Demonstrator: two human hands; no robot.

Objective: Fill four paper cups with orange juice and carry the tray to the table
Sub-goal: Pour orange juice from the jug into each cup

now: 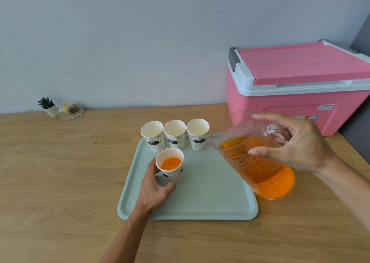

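Wooden tabletop (60, 172), mint tray (210, 182): one cup poured, three to go.
Left hand (155, 188) wrapped round part-filled paper cup (172, 168) at tray's middle; right hand (296, 144) gripping juice pitcher (260, 174) over tray's right edge, spout tilted toward empty cups (174, 133) along tray's far edge, rightmost nearest.

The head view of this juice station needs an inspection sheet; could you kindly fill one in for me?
Surface: wooden table, no spill seen.
Job's things: tray lies on the table; juice cup stands on it, partly filled; three empty cups stand in a row at its far edge; pitcher, tilted, holds orange juice at the tray's right side.
Clutter: potted plant and glass dish by the wall, far left.
Grippers: left hand grips the juice cup; right hand holds the pitcher at its handle.
Cables: nothing seen.
Surroundings: pink cooler, lid closed, far right; grey wall behind.
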